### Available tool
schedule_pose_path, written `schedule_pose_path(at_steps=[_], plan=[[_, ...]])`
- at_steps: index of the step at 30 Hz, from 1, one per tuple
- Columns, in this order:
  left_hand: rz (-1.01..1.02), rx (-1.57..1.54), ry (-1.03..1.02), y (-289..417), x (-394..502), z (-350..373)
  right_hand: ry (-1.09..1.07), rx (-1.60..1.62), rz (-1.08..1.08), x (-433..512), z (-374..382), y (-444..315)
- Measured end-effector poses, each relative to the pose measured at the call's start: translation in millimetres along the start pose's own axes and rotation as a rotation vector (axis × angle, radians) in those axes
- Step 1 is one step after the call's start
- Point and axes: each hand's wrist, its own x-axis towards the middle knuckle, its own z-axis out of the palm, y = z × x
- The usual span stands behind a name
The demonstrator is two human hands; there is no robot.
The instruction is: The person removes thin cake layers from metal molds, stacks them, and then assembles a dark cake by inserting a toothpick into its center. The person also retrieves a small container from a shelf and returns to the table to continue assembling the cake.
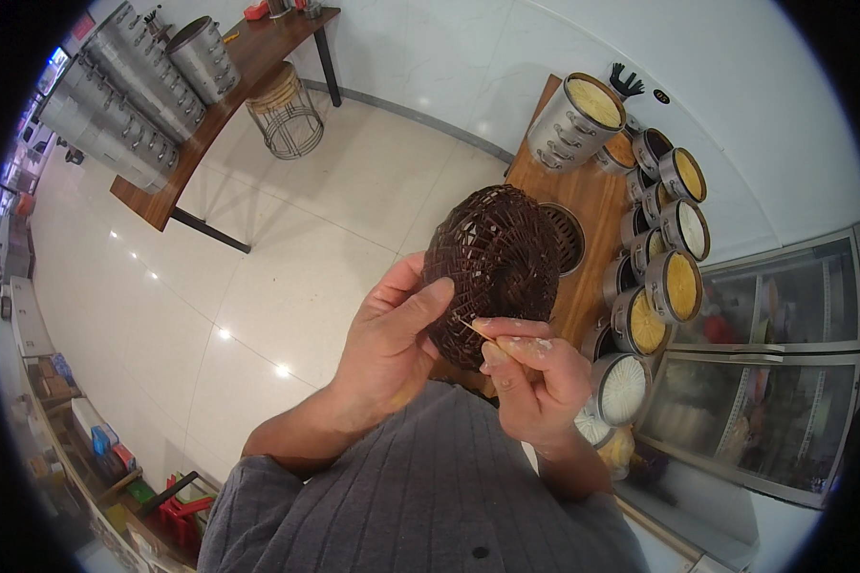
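Note:
A dark brown woven basket (pixel 494 251) is held up in front of my chest, its round hollow facing up towards me. My left hand (pixel 394 329) grips the basket's left rim, thumb on top and fingers beneath. Between the thumb and forefinger of my right hand (pixel 534 372) is a thin wooden toothpick (pixel 476 330). Its tip touches the weave at the near left of the basket. Pale, dry-looking residue marks the right fingertips.
At right, a wooden table (pixel 555 190) bears a round recessed grate (pixel 566 236), stacked metal steamers (pixel 577 122) and steamer tiers (pixel 674 286). A glass-door cabinet (pixel 767 358) stands beyond. Far left, another table (pixel 247 79) holds tall steamers (pixel 107 122) above a stool (pixel 285 114).

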Motion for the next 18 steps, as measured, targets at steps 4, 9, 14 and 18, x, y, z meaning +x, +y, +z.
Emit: schedule_pose_path(at_steps=[4,9,14,18], plan=[[0.006,0.019,-0.005,0.5,0.5,-0.2,-0.017,-0.045,-0.008,2.3,-0.4,-2.7],[0.024,0.059,0.004,-1.0,-0.7,0.9,-0.063,-0.121,-0.055,7.5,-2.2,-5.9],[0.036,0.056,-0.007,-1.0,-0.2,2.0,-0.068,-0.169,-0.117,9.3,-1.0,-5.3],[0.032,0.05,-0.016,-0.5,0.2,1.7,-0.08,-0.153,-0.096,7.2,-0.5,-2.7]])
